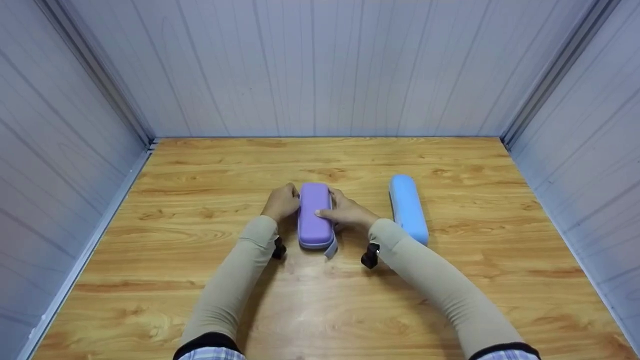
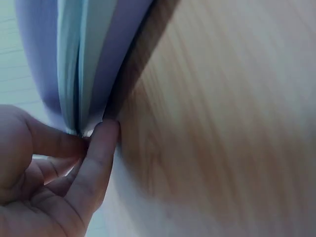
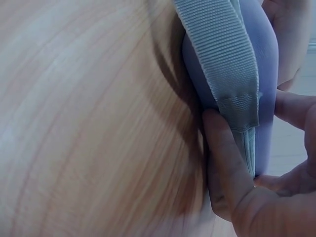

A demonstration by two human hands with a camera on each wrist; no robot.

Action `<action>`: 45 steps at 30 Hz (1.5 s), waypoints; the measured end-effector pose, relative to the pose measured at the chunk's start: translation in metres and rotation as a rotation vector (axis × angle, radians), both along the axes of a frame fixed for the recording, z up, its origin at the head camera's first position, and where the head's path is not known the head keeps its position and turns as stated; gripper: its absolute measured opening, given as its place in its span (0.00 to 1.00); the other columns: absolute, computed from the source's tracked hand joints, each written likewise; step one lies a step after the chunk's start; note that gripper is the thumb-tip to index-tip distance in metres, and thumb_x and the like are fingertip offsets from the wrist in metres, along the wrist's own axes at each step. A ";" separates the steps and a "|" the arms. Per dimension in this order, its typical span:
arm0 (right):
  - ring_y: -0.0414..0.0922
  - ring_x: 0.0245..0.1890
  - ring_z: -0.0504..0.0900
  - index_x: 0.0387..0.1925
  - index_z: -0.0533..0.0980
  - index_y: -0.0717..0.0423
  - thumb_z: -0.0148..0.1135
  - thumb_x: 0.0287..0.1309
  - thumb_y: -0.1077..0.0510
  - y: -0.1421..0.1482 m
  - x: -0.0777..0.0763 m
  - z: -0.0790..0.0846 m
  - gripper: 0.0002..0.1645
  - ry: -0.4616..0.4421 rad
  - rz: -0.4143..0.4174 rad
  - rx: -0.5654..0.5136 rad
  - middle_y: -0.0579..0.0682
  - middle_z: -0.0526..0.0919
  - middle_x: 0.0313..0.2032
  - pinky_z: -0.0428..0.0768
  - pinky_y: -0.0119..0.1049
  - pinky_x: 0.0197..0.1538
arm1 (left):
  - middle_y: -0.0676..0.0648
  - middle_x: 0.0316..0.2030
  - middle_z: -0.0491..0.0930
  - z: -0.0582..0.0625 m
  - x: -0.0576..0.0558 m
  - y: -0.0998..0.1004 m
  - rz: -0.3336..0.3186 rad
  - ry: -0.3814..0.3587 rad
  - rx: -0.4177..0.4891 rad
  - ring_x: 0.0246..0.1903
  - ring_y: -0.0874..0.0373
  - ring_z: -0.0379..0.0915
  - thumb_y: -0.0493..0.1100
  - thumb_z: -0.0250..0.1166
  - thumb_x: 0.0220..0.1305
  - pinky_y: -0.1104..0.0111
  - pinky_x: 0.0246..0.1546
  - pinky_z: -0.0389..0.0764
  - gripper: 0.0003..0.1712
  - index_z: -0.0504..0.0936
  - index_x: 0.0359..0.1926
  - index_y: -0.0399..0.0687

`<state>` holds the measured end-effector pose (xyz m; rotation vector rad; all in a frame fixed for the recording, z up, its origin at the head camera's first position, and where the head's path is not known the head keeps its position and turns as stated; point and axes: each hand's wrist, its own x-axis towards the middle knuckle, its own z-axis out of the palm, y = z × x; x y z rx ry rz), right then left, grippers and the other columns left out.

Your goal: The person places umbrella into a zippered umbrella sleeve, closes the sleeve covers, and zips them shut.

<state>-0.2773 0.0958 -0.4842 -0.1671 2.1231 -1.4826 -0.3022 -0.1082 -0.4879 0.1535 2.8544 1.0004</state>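
A purple hard-shell zippered case (image 1: 314,215) lies lengthwise on the wooden table, a grey zipper (image 2: 74,64) running around its side. At its left edge, my left hand (image 1: 282,201) pinches the zipper pull between thumb and forefinger, the pull mostly hidden by the fingertips. From the other side my right hand (image 1: 350,210) grips the case, thumb on top and fingers along the lower side. A grey woven strap (image 3: 222,59) is looped at the right side of the case, near end. Beyond my right wrist rests a closed light-blue case (image 1: 410,209) of similar shape.
The wood-grain table (image 1: 165,240) is bounded by a pale panel wall (image 1: 320,70) at the back and side walls to left and right. My right forearm passes close in front of the blue case's near end.
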 end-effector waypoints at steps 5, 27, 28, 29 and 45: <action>0.55 0.48 0.82 0.80 0.38 0.50 0.66 0.65 0.51 0.001 0.001 0.001 0.58 -0.010 -0.014 -0.001 0.68 0.58 0.71 0.84 0.46 0.45 | 0.45 0.33 0.82 0.004 -0.002 -0.004 0.018 0.014 0.008 0.35 0.51 0.75 0.39 0.62 0.65 0.61 0.40 0.78 0.09 0.84 0.37 0.37; 0.54 0.44 0.83 0.80 0.37 0.49 0.64 0.66 0.50 0.000 0.001 0.000 0.57 -0.005 0.005 0.033 0.69 0.59 0.70 0.85 0.45 0.40 | 0.42 0.38 0.87 0.000 -0.006 -0.006 -0.010 0.020 -0.006 0.36 0.52 0.78 0.36 0.65 0.63 0.60 0.46 0.81 0.10 0.89 0.41 0.36; 0.54 0.43 0.83 0.80 0.37 0.49 0.64 0.66 0.50 0.000 0.001 -0.001 0.57 -0.002 0.004 0.041 0.69 0.60 0.70 0.85 0.44 0.39 | 0.41 0.38 0.87 0.000 -0.005 -0.006 -0.013 0.027 -0.018 0.37 0.51 0.79 0.36 0.65 0.63 0.59 0.46 0.81 0.10 0.89 0.41 0.35; 0.54 0.43 0.83 0.80 0.37 0.49 0.64 0.67 0.49 0.000 0.001 -0.001 0.56 0.001 0.004 0.044 0.69 0.60 0.69 0.85 0.44 0.38 | 0.41 0.38 0.87 0.000 -0.005 -0.005 -0.016 0.034 -0.028 0.37 0.50 0.79 0.36 0.65 0.63 0.59 0.46 0.81 0.10 0.89 0.41 0.35; 0.55 0.43 0.83 0.80 0.36 0.50 0.64 0.66 0.49 0.001 0.003 0.000 0.57 -0.005 0.008 0.011 0.70 0.60 0.68 0.85 0.45 0.39 | 0.40 0.39 0.87 0.003 0.004 -0.003 -0.065 0.105 -0.145 0.39 0.49 0.82 0.35 0.65 0.65 0.58 0.44 0.82 0.09 0.88 0.41 0.34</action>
